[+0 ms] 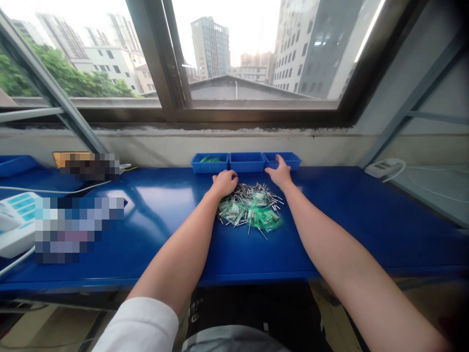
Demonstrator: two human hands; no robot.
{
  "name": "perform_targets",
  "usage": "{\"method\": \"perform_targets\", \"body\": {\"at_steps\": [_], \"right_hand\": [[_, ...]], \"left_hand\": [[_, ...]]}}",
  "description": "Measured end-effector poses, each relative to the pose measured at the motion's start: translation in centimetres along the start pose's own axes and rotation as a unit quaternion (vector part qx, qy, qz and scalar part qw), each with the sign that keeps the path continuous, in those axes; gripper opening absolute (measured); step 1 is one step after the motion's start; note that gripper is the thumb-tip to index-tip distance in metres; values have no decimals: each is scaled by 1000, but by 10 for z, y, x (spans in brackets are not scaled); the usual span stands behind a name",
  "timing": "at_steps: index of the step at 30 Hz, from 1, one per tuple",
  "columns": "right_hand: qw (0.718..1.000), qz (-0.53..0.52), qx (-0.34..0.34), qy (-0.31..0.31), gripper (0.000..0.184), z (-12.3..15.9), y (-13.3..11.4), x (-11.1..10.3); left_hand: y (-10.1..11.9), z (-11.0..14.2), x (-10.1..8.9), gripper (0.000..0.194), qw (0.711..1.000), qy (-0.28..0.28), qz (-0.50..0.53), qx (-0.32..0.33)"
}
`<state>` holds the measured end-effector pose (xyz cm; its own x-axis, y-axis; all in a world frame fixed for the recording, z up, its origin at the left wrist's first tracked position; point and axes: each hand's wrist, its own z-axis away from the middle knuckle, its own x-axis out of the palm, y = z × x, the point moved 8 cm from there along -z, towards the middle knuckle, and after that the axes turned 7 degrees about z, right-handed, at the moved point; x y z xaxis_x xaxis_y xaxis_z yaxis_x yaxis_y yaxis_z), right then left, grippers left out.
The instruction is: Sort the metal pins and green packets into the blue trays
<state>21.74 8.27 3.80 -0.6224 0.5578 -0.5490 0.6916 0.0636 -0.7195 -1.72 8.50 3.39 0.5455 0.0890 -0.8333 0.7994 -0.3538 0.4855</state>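
On the blue tabletop lies a pile of thin metal rods [262, 188], too small to tell their exact kind. Green plastic bags [269, 219] with small pale pieces rest on and among the rods. My left hand [224, 184] is at the pile's back left edge, fingers curled together; what they hold, if anything, is hidden. Over the front of the right blue bin [293, 161] reaches my right hand [281, 173], thumb and fingers apart, with nothing visible in it. The middle blue bin [247, 167] and the left blue bin [210, 167] stand beside it in a row.
Green material [210, 159] shows inside the left bin. A white device with blue keys [22, 210] sits at the left, near white cables. A power strip [383, 167] lies at the back right. Metal shelf posts [78, 124] rise in front of the window.
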Motion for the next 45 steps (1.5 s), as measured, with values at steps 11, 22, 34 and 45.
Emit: {"method": "perform_targets", "body": {"at_steps": [11, 22, 34, 45], "right_hand": [[997, 13, -81, -11, 48, 7, -20, 0], [941, 79, -182, -275, 28, 42, -49, 38], [926, 94, -251, -265, 12, 45, -55, 49], [957, -28, -176, -228, 24, 36, -53, 42]], "left_hand": [[1, 0, 1, 29, 1000, -12, -11, 8], [7, 5, 6, 43, 999, -37, -27, 20], [8, 7, 9, 41, 998, -47, -20, 21], [24, 9, -5, 35, 997, 7, 13, 82]]}}
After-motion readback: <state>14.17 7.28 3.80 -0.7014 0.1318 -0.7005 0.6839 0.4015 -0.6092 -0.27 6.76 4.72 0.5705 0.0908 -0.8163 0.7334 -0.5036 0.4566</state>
